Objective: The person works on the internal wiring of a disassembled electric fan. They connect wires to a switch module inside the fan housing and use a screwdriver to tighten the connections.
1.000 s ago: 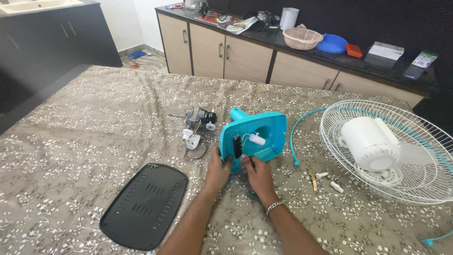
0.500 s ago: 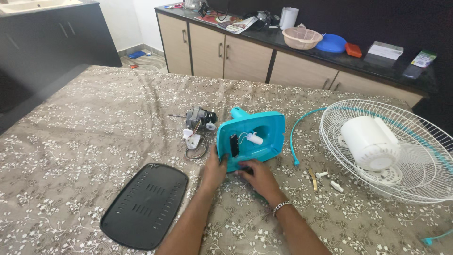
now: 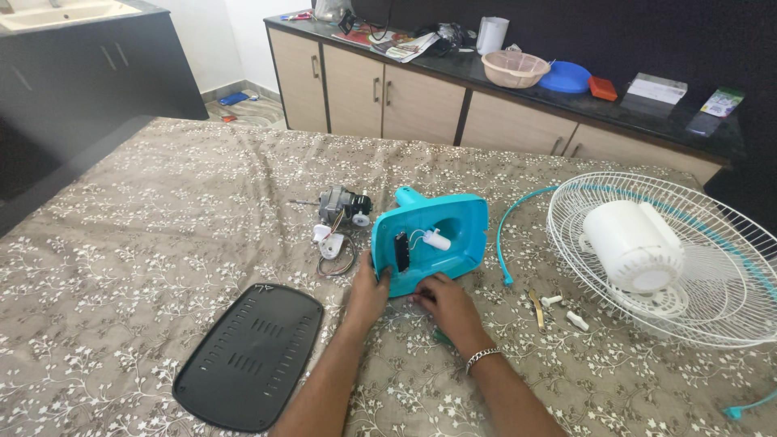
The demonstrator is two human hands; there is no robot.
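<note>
A teal plastic fan base housing [image 3: 437,235] stands tilted on its edge on the patterned bedcover, its hollow underside facing me with a black switch block and a white part with wires inside. My left hand [image 3: 368,293] grips its lower left edge. My right hand [image 3: 447,307], wearing a metal bracelet, rests at its lower front edge with fingers touching the rim; something teal shows just beneath this hand. A small grey fan motor [image 3: 342,205] with loose wires lies just left of the housing.
A black vented base cover [image 3: 251,354] lies at the front left. A white wire fan guard [image 3: 688,259] with a white motor cover sits at right. A teal ring strip [image 3: 510,231], small screws and a brass piece [image 3: 558,307] lie between. A cabinet counter stands behind.
My right hand has slid down from inside the housing to its lower front edge. The housing has tipped slightly. My left hand keeps its grip.
</note>
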